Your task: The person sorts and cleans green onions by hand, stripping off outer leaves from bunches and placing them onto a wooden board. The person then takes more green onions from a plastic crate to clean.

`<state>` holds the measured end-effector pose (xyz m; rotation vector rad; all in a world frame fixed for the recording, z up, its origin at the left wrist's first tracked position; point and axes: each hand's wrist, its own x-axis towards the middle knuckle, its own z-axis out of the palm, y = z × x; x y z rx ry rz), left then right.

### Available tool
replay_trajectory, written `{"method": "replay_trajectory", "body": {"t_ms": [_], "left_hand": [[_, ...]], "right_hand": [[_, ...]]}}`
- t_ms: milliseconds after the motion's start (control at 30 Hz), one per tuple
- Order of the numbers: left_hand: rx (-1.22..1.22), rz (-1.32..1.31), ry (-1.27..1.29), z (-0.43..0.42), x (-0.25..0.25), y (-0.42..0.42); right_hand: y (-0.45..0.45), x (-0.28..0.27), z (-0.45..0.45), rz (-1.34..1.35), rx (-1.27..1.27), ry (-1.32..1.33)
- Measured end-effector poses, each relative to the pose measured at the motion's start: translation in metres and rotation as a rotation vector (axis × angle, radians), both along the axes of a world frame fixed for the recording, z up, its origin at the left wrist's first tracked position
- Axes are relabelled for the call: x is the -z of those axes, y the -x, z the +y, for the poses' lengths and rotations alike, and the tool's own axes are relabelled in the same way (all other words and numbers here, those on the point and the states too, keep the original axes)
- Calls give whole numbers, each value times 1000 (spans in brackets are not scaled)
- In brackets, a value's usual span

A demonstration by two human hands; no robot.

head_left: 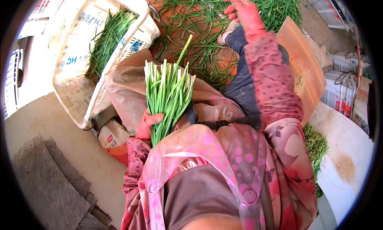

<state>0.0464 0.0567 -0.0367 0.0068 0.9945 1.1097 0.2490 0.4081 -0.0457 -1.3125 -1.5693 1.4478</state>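
Single head-worn camera, facing forward and steeply down, close over the wearer's lap, wide round-edged view

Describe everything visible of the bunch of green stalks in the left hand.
The bunch is of slender, smooth, fresh-looking green stalks, whitish at their blunt ends, which fan out unevenly; one juts well beyond the rest. No tie shows. It is held above the lap, blunt ends pointing away from the body. The left hand grips it lower down, thumb across the stalks. Its near end disappears behind the clear, pink-dotted apron.
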Motion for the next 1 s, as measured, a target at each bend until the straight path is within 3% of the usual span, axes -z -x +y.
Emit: {"method": "replay_trajectory", "body": {"t_ms": [67,100,133,200,300,400,467,500,533,567,633,700,733,767,833,1000], "left_hand": [[12,-15,0,2,-3,-2],[9,-4,-8,6,-6,-4],[7,8,-17,9,-7,-6],[38,26,-6,10,-7,-6],[79,69,18,7,-3,-4],[72,65,15,6,-2,-2],[41,9,3,2,2,-1],[35,7,2,1,2,-3],[-19,18,-2,1,2,-5],[-71,30,-6,1,2,-7],[-47,22,-12,0,2,-4],[-71,47,-28,2,1,-6],[-92,62,-29,4,1,-9],[-93,61,-26,4,2,-8],[16,-51,-71,5,3,-4],[-28,-2,-59,7,-4,-8]], "right_hand": [[-10,-13,-4,-15,-286,100],[-17,12,-5,51,-556,192],[-4,-5,-34,-135,-567,324],[13,0,-70,-117,-707,535],[40,32,-102,287,-615,534],[37,10,-86,171,-500,339],[22,-13,-47,176,-150,211],[5,12,-7,118,48,139],[-11,9,12,222,217,-20],[-29,4,31,238,238,-24],[-39,-4,18,-67,54,21],[-36,-11,-18,-180,-521,335],[-25,-15,-49,-178,-632,539],[-11,-25,-78,-250,-688,634],[2,-4,-114,-48,-779,747],[-4,-1,-125,52,-602,705]]}}
